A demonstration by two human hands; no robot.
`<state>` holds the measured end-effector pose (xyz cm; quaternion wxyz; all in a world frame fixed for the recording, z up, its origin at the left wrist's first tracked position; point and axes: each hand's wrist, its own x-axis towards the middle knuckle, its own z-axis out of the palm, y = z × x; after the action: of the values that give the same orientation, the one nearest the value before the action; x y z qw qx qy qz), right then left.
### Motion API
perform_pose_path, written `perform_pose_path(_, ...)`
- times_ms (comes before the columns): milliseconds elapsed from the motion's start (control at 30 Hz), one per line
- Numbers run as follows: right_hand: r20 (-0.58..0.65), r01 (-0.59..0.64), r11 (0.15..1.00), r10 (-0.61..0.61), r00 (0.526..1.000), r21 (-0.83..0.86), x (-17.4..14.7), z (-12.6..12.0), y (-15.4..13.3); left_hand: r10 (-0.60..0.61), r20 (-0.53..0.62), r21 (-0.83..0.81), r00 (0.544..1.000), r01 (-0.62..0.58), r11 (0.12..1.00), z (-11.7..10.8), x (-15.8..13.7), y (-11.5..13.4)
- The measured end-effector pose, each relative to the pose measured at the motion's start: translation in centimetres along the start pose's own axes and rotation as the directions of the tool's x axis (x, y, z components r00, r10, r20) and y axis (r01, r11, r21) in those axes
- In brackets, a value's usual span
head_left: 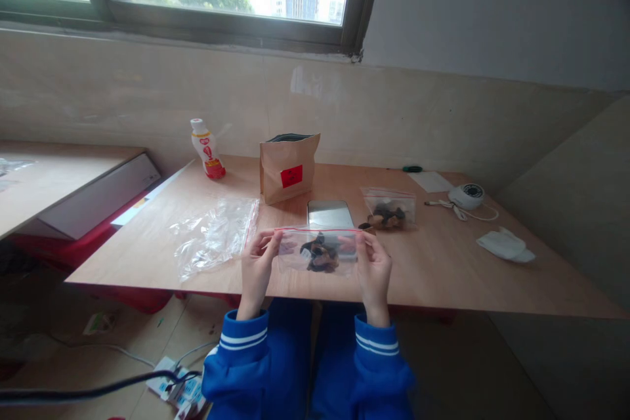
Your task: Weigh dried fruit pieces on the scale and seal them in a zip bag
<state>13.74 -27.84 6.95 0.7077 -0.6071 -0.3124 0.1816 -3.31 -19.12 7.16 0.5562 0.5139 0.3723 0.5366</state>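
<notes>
- Left hand [256, 264] pinches the left end of a clear zip bag [317, 251] holding dark pieces, at the table's [443, 269] near edge, six o'clock
- Right hand [374, 269] pinches its right end
- A second filled bag [388, 209] lies at two o'clock from it
- A metal scale [329, 214] sits just behind, twelve o'clock
- A brown paper pouch [289, 167] stands at eleven o'clock

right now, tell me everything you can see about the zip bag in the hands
The zip bag is small, clear plastic with a red seal strip along its top. Dark dried pieces sit bunched in its middle. It is held flat and upright over the table's near edge, the left hand pinching its left end, the right hand its right.
</notes>
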Motion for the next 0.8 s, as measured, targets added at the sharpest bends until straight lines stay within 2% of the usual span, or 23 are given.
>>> perform_pose_path(233, -0.039, 0.045, 0.999, -0.045, 0.998, 0.003, -0.1, 0.2, -0.2, 0.13, -0.047, 0.147, 0.99, -0.122, 0.982, -0.2, 0.1, 0.3)
perform_pose_path(400, -0.04, 0.081, 0.997, -0.081, 0.996, 0.005, -0.2, 0.0, 0.0, 0.15, -0.05, 0.194, 0.987, -0.138, 0.971, -0.2, -0.2, 0.3)
perform_pose_path(633, -0.086, 0.123, 0.992, -0.122, 0.989, 0.008, -0.4, 0.1, 0.1, 0.168, -0.025, 0.182, 0.985, -0.161, 0.97, -0.4, -0.5, 0.2)
perform_pose_path(800, -0.109, 0.122, 0.991, -0.116, 0.987, 0.056, -0.4, 0.6, -0.1, 0.144, -0.052, 0.114, 0.988, -0.137, 0.984, 0.9, -0.7, 0.3)
